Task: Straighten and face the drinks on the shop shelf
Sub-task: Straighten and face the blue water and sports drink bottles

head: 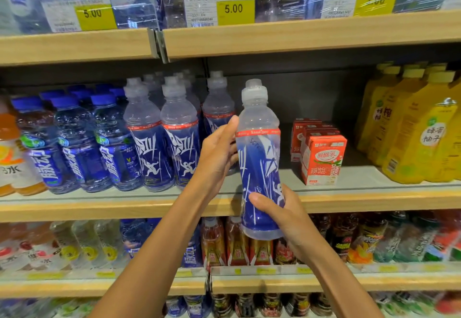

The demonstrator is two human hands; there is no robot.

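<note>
Bottle off the shelf, held in both hands for facing.

Our right hand [282, 214] has its grip closed round the lower body of the blue-label bottle [260, 158], carrying the weight; our left hand [218, 153] rests its grip loosely against the label higher up, likely to turn it. The label reads sideways, so facing is not done. Beyond the grips lies a bare stretch of shelf [287, 180], between matching bottles [164, 140] left and red cartons [321, 158] right.

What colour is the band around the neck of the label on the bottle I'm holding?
Red, with small white print, on the held bottle; the head view shows it.
</note>
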